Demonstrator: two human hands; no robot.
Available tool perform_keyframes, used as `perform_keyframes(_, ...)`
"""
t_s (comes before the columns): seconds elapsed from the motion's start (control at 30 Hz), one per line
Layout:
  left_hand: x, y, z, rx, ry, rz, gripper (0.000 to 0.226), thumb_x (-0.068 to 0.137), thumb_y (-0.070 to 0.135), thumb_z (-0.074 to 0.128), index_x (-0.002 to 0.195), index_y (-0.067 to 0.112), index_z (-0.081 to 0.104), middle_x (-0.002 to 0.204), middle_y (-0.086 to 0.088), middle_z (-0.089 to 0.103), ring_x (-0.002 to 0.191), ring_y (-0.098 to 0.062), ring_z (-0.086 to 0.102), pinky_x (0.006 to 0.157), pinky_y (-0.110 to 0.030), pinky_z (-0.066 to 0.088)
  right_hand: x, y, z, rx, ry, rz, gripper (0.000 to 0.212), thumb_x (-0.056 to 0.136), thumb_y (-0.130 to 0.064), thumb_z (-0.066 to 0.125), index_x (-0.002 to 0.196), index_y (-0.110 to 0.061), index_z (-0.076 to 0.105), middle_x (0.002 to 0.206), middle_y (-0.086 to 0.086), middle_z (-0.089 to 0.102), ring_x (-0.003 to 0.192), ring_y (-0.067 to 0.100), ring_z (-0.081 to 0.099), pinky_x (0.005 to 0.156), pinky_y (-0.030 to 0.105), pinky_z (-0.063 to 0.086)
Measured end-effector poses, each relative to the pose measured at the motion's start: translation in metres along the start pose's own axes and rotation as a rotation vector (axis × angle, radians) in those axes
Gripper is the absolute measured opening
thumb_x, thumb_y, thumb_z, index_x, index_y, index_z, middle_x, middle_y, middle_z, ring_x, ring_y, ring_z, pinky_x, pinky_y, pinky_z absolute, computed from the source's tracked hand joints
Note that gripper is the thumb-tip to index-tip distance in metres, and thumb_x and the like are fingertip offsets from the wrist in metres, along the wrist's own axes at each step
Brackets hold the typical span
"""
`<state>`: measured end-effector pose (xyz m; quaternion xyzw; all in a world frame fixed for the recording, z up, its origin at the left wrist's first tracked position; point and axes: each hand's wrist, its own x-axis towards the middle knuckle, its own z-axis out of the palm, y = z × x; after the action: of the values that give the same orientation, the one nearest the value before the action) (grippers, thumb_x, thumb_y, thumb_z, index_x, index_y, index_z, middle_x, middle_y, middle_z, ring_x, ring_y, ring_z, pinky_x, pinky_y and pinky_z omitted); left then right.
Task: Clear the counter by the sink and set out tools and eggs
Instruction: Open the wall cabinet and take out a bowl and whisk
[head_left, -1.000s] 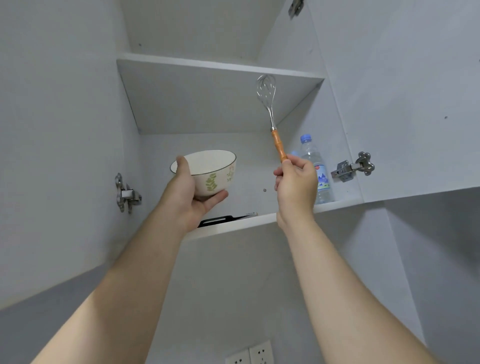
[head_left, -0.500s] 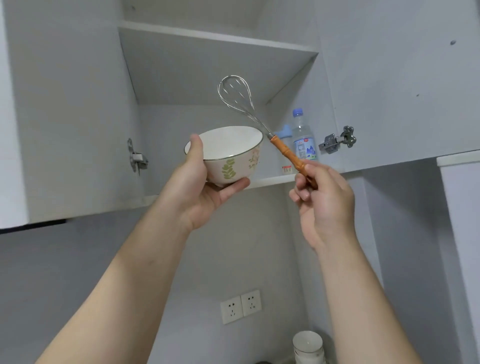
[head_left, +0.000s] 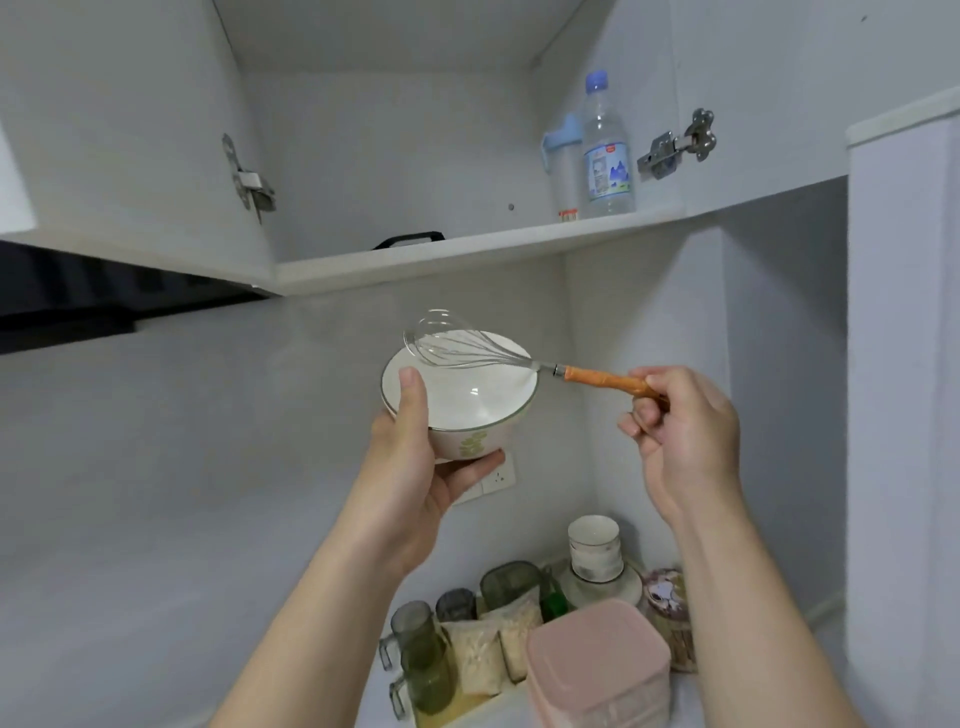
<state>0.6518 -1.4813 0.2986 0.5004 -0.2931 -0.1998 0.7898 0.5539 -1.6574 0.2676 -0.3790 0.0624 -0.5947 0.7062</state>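
Seen from my head, my left hand (head_left: 410, 467) holds the white bowl (head_left: 467, 400) in the air below the front edge of the cabinet shelf (head_left: 467, 250). My thumb is hooked over the near rim and my fingers are curled under the base. My right hand (head_left: 685, 436) pinches the whisk (head_left: 597, 378) by the end of its orange handle, with the wire head over the bowl's mouth. A water bottle (head_left: 605, 150) stands at the shelf's right end.

Bottle label (head_left: 608, 176) seemingly illegible

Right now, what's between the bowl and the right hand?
Only the whisk handle, seen in the head view. It reaches from the bowl rim to the right hand, which pinches its end.
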Motion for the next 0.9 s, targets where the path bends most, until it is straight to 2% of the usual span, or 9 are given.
perform_keyframes(0.23,0.003,-0.091,-0.033,-0.022,0.142,-0.196,0.05,0.101,0.052,0.042,0.136,0.016,0.047,0.126,-0.011,0.065,0.096,-0.027,0.074,0.073,-0.039,0.062,-0.011,0.053,-0.05,-0.406,0.0,0.047,0.025,0.086,-0.004,0.049,0.067,-0.007,0.065,0.05,-0.001,0.041,0.049,0.014,0.035,0.054,0.036,0.03)
perform_keyframes(0.33,0.003,-0.124,-0.048,-0.022,0.187,-0.299,0.047,0.103,0.05,0.041,0.133,0.015,0.047,0.125,-0.013,0.065,0.091,-0.03,0.075,0.068,-0.037,0.062,-0.019,0.071,-0.065,-0.477,0.002,0.088,0.018,0.078,-0.014,0.054,0.064,-0.005,0.061,0.05,0.0,0.039,0.05,0.018,0.034,0.053,0.037,0.027)
perform_keyframes(0.43,0.004,-0.16,-0.06,-0.021,0.241,-0.417,0.05,0.103,0.052,0.041,0.134,0.013,0.047,0.126,-0.016,0.062,0.09,-0.032,0.075,0.064,-0.036,0.062,-0.025,0.086,-0.078,-0.491,0.025,0.147,0.015,0.084,-0.003,0.055,0.071,0.004,0.054,0.049,0.002,0.036,0.043,0.016,0.031,0.047,0.031,0.024)
perform_keyframes(0.53,0.006,-0.191,-0.065,-0.034,0.258,-0.516,0.055,0.103,0.053,0.039,0.135,0.01,0.048,0.125,-0.015,0.063,0.086,-0.032,0.075,0.067,-0.037,0.062,-0.028,0.1,-0.092,-0.56,0.026,0.174,0.015,0.085,-0.003,0.057,0.074,0.007,0.053,0.052,0.002,0.039,0.046,0.016,0.034,0.047,0.028,0.027)
perform_keyframes(0.63,0.013,-0.216,-0.065,-0.011,0.258,-0.603,0.053,0.104,0.054,0.034,0.129,0.009,0.051,0.118,-0.016,0.066,0.084,-0.037,0.074,0.059,-0.034,0.062,-0.029,0.119,-0.109,-0.571,0.046,0.258,0.017,0.086,-0.008,0.062,0.069,-0.009,0.062,0.051,-0.01,0.045,0.047,0.007,0.039,0.049,0.024,0.032)
perform_keyframes(0.7,0.02,-0.232,-0.064,-0.01,0.249,-0.665,0.053,0.104,0.053,0.031,0.129,0.011,0.05,0.113,-0.014,0.067,0.09,-0.039,0.072,0.056,-0.033,0.061,-0.029,0.134,-0.12,-0.604,0.068,0.311,0.018,0.089,-0.015,0.064,0.072,-0.019,0.066,0.055,-0.015,0.053,0.054,0.003,0.047,0.057,0.022,0.04)
perform_keyframes(0.8,0.034,-0.255,-0.064,0.021,0.242,-0.713,0.052,0.105,0.052,0.031,0.131,0.01,0.05,0.115,-0.014,0.066,0.082,-0.034,0.074,0.061,-0.04,0.063,-0.028,0.154,-0.133,-0.617,0.079,0.416,0.015,0.094,-0.021,0.062,0.08,-0.021,0.066,0.072,-0.011,0.064,0.07,0.002,0.059,0.073,0.03,0.046)
perform_keyframes(0.9,0.053,-0.278,-0.062,0.042,0.235,-0.726,0.052,0.105,0.05,0.031,0.129,0.008,0.05,0.109,-0.013,0.065,0.089,-0.038,0.072,0.065,-0.043,0.063,-0.017,0.178,-0.146,-0.559,0.092,0.586,0.007,0.095,-0.027,0.062,0.089,-0.027,0.066,0.09,-0.001,0.066,0.09,0.018,0.061,0.087,0.043,0.051)
